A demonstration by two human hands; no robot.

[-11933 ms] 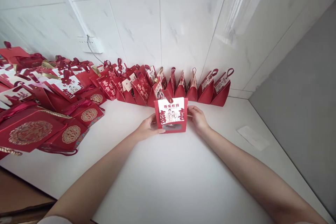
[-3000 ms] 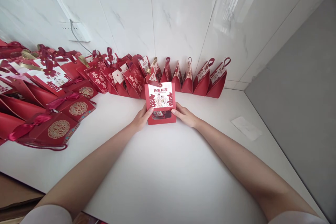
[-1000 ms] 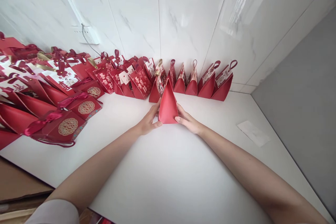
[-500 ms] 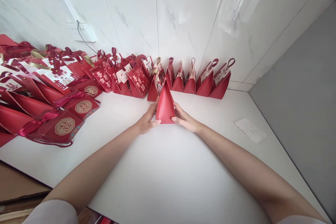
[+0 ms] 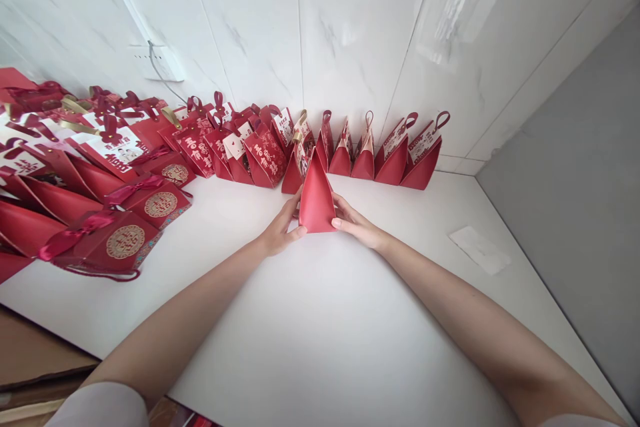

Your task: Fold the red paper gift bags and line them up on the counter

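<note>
A red triangular box (image 5: 317,200) stands upright on the white table (image 5: 320,320), its plain red side facing me. My left hand (image 5: 283,227) holds its left side, thumb near the lower front corner. On the right side my right hand (image 5: 357,223) grips it, thumb on the lower right corner. The fingers behind the box are partly hidden. Directly behind it is a row of similar red boxes, the closest a box (image 5: 293,177) with a gold ribbon. Further right in that row stand two boxes (image 5: 393,163) (image 5: 423,163) with looped handles.
Many red gift boxes (image 5: 125,240) with ribbons crowd the left of the table. A white paper (image 5: 480,250) lies at the right. Behind are a tiled wall and a socket (image 5: 157,63) with a cable. Cardboard (image 5: 40,347) is at the lower left, a grey panel (image 5: 575,180) at the right.
The held box has turned slightly and its lower front edge has shifted a little up and to the right. Both hands still hold it.
</note>
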